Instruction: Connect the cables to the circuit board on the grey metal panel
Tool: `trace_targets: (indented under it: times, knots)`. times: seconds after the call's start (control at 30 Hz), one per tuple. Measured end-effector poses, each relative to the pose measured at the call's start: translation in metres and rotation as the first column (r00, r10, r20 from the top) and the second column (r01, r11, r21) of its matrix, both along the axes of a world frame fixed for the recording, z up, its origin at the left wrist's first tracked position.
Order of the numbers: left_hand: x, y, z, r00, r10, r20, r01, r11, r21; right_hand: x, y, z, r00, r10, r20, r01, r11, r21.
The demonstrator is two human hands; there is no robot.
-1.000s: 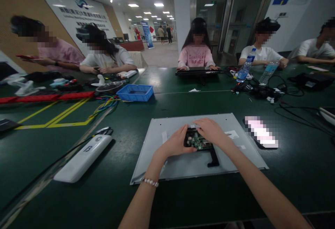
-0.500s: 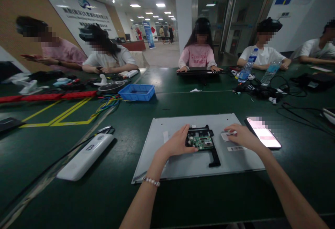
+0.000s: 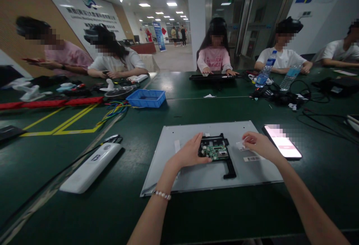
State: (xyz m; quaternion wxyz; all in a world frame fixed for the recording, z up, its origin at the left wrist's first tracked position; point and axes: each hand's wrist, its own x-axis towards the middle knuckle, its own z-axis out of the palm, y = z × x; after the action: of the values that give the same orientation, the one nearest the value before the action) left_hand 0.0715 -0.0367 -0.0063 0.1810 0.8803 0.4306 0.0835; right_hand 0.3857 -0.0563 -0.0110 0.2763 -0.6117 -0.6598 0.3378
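My left hand (image 3: 190,151) rests at the left side of a green circuit board (image 3: 215,151) set in a black frame (image 3: 230,169). Its fingers are stretched out along the edge, with the thumb apart at the lower edge. Board and frame lie on a flat light-grey panel (image 3: 196,183). Over the panel's right part, the fingertips of my right hand (image 3: 258,145) are closed on a small clear plastic piece (image 3: 241,146). Whether anything is inside that piece I cannot make out. A barcode label (image 3: 251,159) lies below the right hand.
A lit phone (image 3: 283,142) lies right of the panel. To the left is a white elongated device (image 3: 92,168) with a cable. A blue tray (image 3: 147,98) stands farther back. Bottles (image 3: 265,71) and cables are at the far right. Several people sit across the table.
My right hand has lifted slightly, and the small clear piece has turned in its fingertips. My left hand and the circuit board stay in place.
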Motion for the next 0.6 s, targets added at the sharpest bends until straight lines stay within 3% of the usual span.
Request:
trace_targets:
  times: [0.13, 0.3, 0.43, 0.6]
  knots:
    - [-0.001, 0.000, -0.002, 1.000, -0.006, -0.020, 0.007, 1.000, 0.026, -0.014, -0.003, -0.003, 0.968, 0.048, -0.245, -0.083, 0.988, -0.134]
    - [0.008, -0.003, 0.005, 1.000, -0.012, -0.016, 0.015, 0.986, 0.165, -0.030, -0.005, -0.010, 0.959, 0.070, -0.273, -0.125, 0.975, -0.186]
    - [0.027, -0.010, 0.014, 1.000, -0.004, -0.005, 0.006, 0.954, 0.301, -0.033, -0.004, -0.013, 0.961, -0.005, -0.276, -0.046, 0.983, -0.178]
    - [0.058, -0.031, 0.022, 0.987, -0.127, -0.097, 0.156, 0.901, 0.404, -0.034, -0.003, -0.019, 0.945, -0.016, -0.327, -0.035, 0.988, -0.148]
